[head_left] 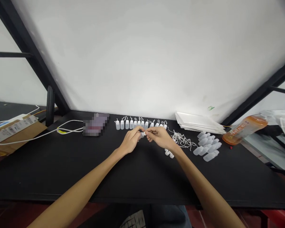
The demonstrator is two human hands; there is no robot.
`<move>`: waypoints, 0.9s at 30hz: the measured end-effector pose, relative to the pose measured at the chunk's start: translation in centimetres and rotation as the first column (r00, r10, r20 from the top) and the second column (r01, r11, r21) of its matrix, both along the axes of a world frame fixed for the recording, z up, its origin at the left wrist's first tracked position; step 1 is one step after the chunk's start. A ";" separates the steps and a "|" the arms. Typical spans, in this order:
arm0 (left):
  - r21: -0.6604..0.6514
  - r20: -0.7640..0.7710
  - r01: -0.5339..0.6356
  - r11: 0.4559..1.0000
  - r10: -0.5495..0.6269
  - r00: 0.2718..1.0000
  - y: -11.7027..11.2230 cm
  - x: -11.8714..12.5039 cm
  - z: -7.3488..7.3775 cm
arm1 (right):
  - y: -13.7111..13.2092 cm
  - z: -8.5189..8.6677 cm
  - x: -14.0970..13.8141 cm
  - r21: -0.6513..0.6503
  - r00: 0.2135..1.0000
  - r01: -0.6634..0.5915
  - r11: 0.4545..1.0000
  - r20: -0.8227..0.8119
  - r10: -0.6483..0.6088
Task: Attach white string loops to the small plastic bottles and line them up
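Over the middle of the black table, my left hand (130, 141) is closed around a small translucent bottle (141, 135), mostly covered by the fingers. My right hand (160, 136) pinches a small white cap (145, 133) at the bottle's end; whether it is seated cannot be seen. Behind both hands stands a row of small capped bottles (131, 123), several with white cords looping above them. To the right of my right hand lies a tangle of white cords (181, 140). Small white caps (169, 153) sit near my right wrist, partly hidden by it.
Several translucent bottles (207, 147) lie in a group at right. Behind them is a stack of white sheets (197, 123). An orange drink bottle (245, 129) lies at far right. At left are a pixelated phone-like object (96, 124), a white cable (68, 122) and a cardboard box (16, 131).
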State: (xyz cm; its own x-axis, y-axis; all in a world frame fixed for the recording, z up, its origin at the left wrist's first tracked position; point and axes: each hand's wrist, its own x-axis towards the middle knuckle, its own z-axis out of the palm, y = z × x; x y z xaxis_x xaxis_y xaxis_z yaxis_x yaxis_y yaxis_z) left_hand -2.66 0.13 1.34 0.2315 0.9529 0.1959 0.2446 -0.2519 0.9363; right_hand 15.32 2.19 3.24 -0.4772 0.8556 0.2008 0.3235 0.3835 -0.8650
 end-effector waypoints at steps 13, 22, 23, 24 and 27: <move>-0.100 -0.016 -0.065 0.993 0.063 0.998 0.5 1.3 -1.0 | -1.8 -1.4 -0.3 0.401 0.905 0.249 0.882 0.229 -0.359; -0.078 0.012 -0.073 0.994 0.074 0.997 1.4 0.4 -1.7 | -1.0 -2.0 0.0 0.236 0.991 0.122 0.964 0.021 -0.131; -0.085 0.015 -0.073 0.994 0.075 0.997 1.3 0.4 -1.7 | -0.9 -2.1 0.0 0.234 0.991 0.128 0.964 0.019 -0.136; -0.098 0.022 -0.075 0.992 0.077 0.997 1.3 0.6 -1.6 | -0.8 -2.3 0.1 0.236 0.989 0.133 0.962 0.028 -0.144; -0.086 0.018 -0.102 0.991 0.104 0.994 1.2 1.0 -1.5 | -0.8 -2.8 -0.2 0.340 0.964 0.187 0.922 0.120 -0.239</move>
State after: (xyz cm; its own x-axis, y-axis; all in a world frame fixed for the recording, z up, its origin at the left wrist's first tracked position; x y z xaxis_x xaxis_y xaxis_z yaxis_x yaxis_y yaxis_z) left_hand -1.69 1.35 -0.11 0.1279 0.9848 0.1175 0.2439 -0.1461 0.9587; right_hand 15.17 1.41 0.46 -0.3383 0.8417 0.4208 0.5491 0.5397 -0.6382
